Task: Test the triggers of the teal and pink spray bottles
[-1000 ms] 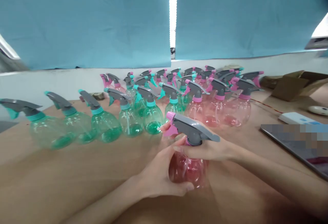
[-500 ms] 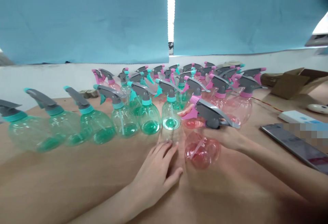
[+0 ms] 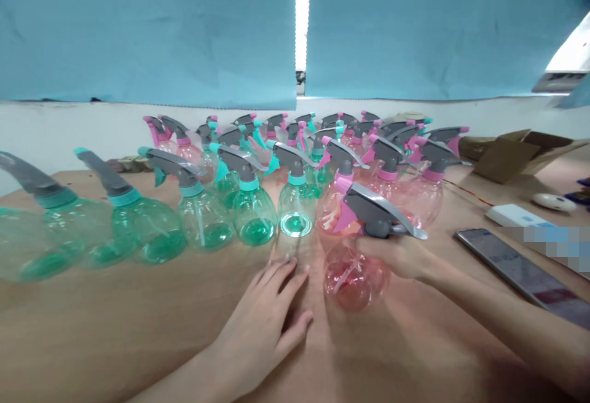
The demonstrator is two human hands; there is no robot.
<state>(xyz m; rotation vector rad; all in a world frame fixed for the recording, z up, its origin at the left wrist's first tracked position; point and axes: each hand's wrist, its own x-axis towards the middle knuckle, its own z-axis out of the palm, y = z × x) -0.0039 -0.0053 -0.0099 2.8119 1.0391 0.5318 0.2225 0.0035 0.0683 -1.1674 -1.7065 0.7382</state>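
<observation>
Backdrop: a blue curtain (image 3: 147,28) is hanging across the far side at 12 o'clock, split by a bright gap.
Surface: the tan desk (image 3: 92,323) is carrying everything below.
Rows: green-tinted spray bottles (image 3: 253,222) are standing from 9 to 12 o'clock; pink-tinted spray bottles (image 3: 421,200) are standing from 12 to 2 o'clock.
Side items: a cardboard box (image 3: 507,160) is sitting at 2 o'clock, a white computer mouse (image 3: 553,201) just beyond a phone (image 3: 502,262) at 3 o'clock.
Left grip (image 3: 258,323): lying wide and flat on the desk at 6 o'clock, holding nothing.
Right grip (image 3: 391,254): closing narrowly around a pink spray bottle (image 3: 353,280), just under its grey trigger head (image 3: 375,215).
Bottle position: body is sitting at 7 o'clock from the right grip, trigger head at 11 o'clock; desk contact cannot be told.
Handling note: a snug hold high on the neck is appearing the steadiest.
</observation>
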